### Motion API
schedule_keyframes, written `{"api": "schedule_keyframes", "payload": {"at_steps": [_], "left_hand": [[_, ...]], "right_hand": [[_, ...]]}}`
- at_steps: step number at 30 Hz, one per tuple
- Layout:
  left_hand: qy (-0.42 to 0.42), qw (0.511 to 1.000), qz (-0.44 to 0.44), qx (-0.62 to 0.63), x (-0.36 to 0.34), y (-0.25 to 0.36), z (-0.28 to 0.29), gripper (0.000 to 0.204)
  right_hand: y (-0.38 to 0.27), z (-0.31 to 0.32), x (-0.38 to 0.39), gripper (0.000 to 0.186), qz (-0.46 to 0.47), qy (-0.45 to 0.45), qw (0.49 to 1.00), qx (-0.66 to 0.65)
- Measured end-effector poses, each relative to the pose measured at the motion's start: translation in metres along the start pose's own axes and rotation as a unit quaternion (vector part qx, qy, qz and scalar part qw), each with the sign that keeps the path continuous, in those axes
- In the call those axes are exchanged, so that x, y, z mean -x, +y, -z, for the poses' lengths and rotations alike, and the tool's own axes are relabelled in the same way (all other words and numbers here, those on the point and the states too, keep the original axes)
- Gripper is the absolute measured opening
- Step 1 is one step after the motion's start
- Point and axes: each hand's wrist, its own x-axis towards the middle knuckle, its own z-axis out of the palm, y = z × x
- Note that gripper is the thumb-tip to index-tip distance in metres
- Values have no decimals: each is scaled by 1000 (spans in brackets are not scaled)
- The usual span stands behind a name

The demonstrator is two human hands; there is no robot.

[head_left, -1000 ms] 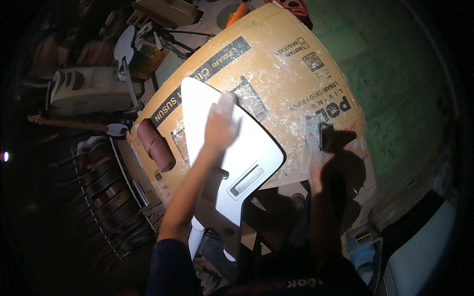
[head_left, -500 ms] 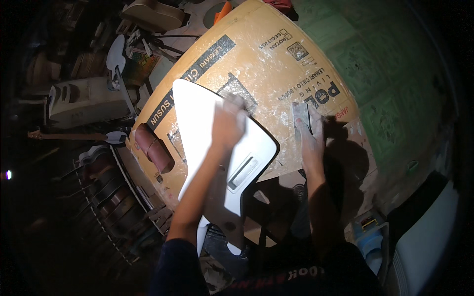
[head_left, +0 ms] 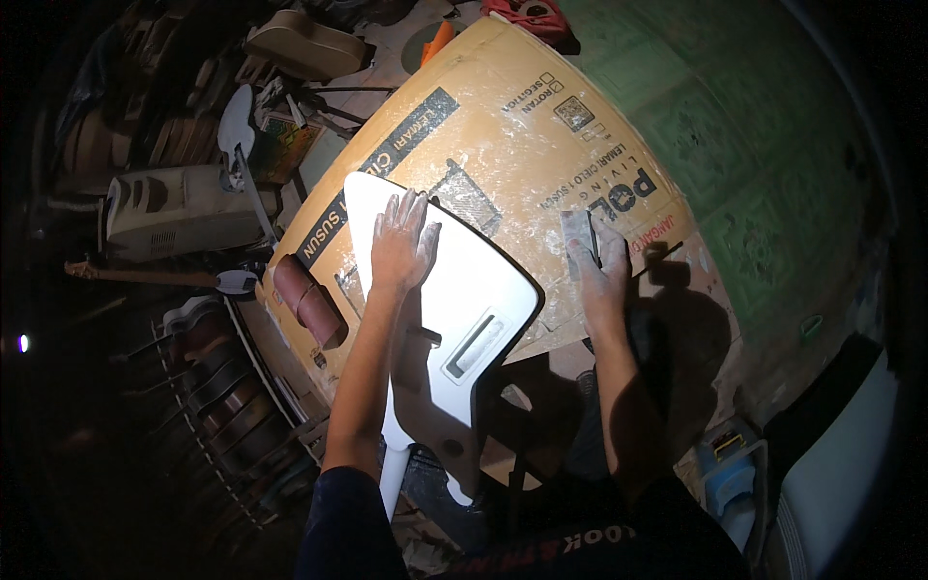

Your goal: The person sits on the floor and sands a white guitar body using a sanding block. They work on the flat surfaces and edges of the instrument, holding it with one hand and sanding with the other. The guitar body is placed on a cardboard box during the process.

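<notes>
A white electric guitar body (head_left: 454,280) with angular edges lies across the near side of a cardboard sheet, a rectangular recess cut in its face. My left hand (head_left: 404,246) rests flat on its upper part, fingers stretched and dusted white. To the right of the body, my right hand (head_left: 605,266) grips a grey sanding block (head_left: 581,240) just above the cardboard, apart from the guitar. White dust coats these fingers too. Shadow from my arm falls over the body's lower half.
The printed cardboard (head_left: 512,126) carries streaks of white dust. A roll of reddish-brown sandpaper (head_left: 307,300) sits at its left edge. Several guitar bodies (head_left: 222,387) stand in a rack at left. A blue container (head_left: 730,483) is at lower right, beside green floor tiles (head_left: 764,222).
My left hand has moved left and slightly up over the guitar body, from a blurred sweep to lying flat. My right hand keeps the sanding block and has shifted slightly.
</notes>
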Motion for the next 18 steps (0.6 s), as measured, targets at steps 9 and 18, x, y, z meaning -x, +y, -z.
{"api": "schedule_keyframes", "payload": {"at_steps": [9,18], "left_hand": [[-76,992,-102,-10,30,44,4,67],[11,998,-23,64,26,86,-31,59]], "right_hand": [[-6,2,-1,47,-15,0,1000,15],[-2,-3,-2,47,-14,5,1000,-9]]}}
